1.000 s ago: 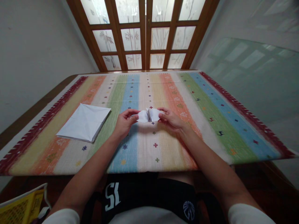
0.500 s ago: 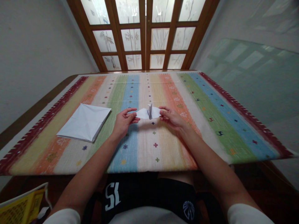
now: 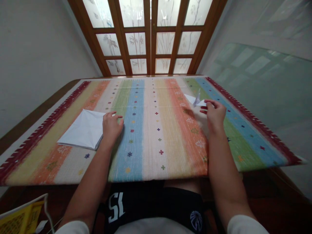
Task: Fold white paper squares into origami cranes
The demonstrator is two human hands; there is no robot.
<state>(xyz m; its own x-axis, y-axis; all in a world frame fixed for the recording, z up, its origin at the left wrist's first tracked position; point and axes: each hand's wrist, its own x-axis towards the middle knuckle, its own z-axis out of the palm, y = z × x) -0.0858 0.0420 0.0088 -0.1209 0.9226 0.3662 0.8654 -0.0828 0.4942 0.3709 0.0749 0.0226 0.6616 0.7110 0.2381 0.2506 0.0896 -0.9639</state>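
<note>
My right hand [image 3: 214, 113] pinches one wing of a white origami crane [image 3: 195, 100] over the right part of the table. The crane's other wing points to the far left, and its thin middle folds stand upright, a little blurred. At the left lies a stack of white square paper [image 3: 81, 130], its top sheet marked with crossing creases. My left hand [image 3: 112, 125] is over the right corner of this stack, fingers curved and apart from the thumb, holding nothing. Whether its fingertips touch the paper I cannot tell.
A striped tablecloth [image 3: 151, 146] covers the table. A wooden door with frosted panes [image 3: 137, 42] stands beyond the far edge. A glass panel [image 3: 263, 84] leans at the right wall. Below the table at the lower left is a yellow basket [image 3: 20, 216].
Both hands held the crane at the table's middle. My left hand has let go and moved left to the paper stack, while my right hand has carried the crane right and farther away.
</note>
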